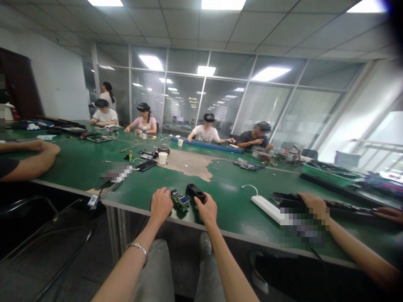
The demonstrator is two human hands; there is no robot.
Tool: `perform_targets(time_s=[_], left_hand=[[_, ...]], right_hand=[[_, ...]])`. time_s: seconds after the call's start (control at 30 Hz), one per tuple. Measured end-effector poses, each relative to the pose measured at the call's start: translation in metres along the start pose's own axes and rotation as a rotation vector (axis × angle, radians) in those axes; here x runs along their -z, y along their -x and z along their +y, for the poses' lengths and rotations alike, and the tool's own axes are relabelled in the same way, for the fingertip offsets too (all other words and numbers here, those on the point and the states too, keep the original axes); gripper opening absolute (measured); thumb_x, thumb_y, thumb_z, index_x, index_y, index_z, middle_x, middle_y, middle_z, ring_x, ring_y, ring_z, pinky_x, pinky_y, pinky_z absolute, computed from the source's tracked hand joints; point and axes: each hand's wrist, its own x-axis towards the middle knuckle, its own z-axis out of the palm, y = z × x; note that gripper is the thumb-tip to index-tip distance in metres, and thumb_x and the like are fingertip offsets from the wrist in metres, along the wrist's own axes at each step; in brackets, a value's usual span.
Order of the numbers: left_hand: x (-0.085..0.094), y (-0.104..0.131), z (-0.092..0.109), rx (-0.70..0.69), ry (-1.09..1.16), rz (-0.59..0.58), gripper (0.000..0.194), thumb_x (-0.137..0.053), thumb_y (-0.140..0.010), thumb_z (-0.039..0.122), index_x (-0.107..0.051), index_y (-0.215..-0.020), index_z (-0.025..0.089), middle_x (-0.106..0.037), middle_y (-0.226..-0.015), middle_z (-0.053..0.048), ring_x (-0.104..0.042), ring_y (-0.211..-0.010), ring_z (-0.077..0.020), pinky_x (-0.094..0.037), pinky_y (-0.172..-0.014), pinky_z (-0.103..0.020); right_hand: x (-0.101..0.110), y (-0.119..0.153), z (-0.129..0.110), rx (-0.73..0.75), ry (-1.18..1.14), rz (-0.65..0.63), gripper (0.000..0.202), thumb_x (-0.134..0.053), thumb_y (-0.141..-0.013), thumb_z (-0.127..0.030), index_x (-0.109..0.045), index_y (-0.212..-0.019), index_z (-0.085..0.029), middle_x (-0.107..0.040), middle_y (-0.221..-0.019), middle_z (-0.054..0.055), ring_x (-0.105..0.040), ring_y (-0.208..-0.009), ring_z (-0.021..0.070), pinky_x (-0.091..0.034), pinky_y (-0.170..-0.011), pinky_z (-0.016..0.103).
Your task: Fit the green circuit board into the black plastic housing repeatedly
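My left hand [161,204] is at the near edge of the green table, its fingers and thumb closed at the left side of a small circuit board [180,200]. The board carries a little screen-like rectangle and stacked green layers; its left edge is partly hidden by my fingers. My right hand [208,207] grips the near end of a black, box-shaped plastic housing [194,191], thumb on its side. The housing is tilted, just right of the board, with a small gap between them.
A white power strip [267,208] lies to the right, beside a co-worker's hand [315,207] on a long black part. Farther off are a paper cup [163,157], a black phone [146,165] and a torn brown sheet [189,163]. Several people sit across the table [226,188].
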Motion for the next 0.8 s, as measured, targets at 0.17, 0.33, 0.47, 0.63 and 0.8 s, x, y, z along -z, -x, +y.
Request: perform_targets(time_s=[0.17, 0.33, 0.47, 0.63, 0.8], left_hand=[[0.003, 0.000, 0.001, 0.013, -0.003, -0.020, 0.028, -0.045, -0.089, 0.019, -0.069, -0.103, 0.020, -0.061, -0.124, -0.010, -0.053, -0.112, -0.0230, -0.038, -0.096, -0.035], [0.002, 0.000, 0.001, 0.013, 0.003, -0.025, 0.029, -0.044, -0.089, 0.019, -0.069, -0.102, 0.020, -0.061, -0.124, -0.010, -0.053, -0.111, -0.0232, -0.039, -0.095, -0.035], [0.000, 0.000, 0.001, 0.004, -0.001, -0.020, 0.028, -0.044, -0.089, 0.020, -0.070, -0.101, 0.020, -0.062, -0.123, -0.009, -0.053, -0.112, -0.0228, -0.038, -0.096, -0.034], [-0.001, 0.000, 0.000, 0.011, -0.013, -0.029, 0.027, -0.046, -0.088, 0.020, -0.071, -0.097, 0.020, -0.062, -0.123, -0.009, -0.053, -0.113, -0.0229, -0.038, -0.097, -0.034], [-0.003, -0.001, -0.001, 0.013, -0.002, -0.017, 0.028, -0.046, -0.087, 0.017, -0.070, -0.101, 0.020, -0.062, -0.124, -0.009, -0.053, -0.112, -0.0223, -0.038, -0.097, -0.034]], right_hand=[[-0.009, 0.005, 0.009, 0.071, 0.193, 0.041, 0.069, -0.065, -0.073, -0.040, -0.050, -0.132, -0.007, -0.065, -0.109, 0.021, -0.057, -0.107, 0.0344, -0.043, -0.089, 0.043], [-0.008, 0.007, 0.010, 0.095, 0.209, 0.050, 0.073, -0.062, -0.077, -0.043, -0.044, -0.136, -0.005, -0.062, -0.117, 0.021, -0.055, -0.109, 0.0340, -0.040, -0.093, 0.043], [-0.005, 0.010, 0.007, 0.110, 0.226, 0.001, 0.051, -0.058, -0.081, -0.042, -0.057, -0.122, -0.013, -0.067, -0.102, 0.016, -0.059, -0.100, 0.0310, -0.044, -0.085, 0.039], [0.001, 0.012, 0.002, 0.057, 0.099, 0.019, 0.046, -0.062, -0.076, -0.044, -0.062, -0.113, -0.017, -0.070, -0.094, 0.011, -0.064, -0.091, 0.0274, -0.047, -0.080, 0.036], [0.011, 0.011, -0.011, -0.042, -0.264, 0.034, 0.051, -0.063, -0.075, -0.051, -0.061, -0.113, -0.017, -0.071, -0.099, 0.009, -0.068, -0.089, 0.0236, -0.050, -0.081, 0.036]])
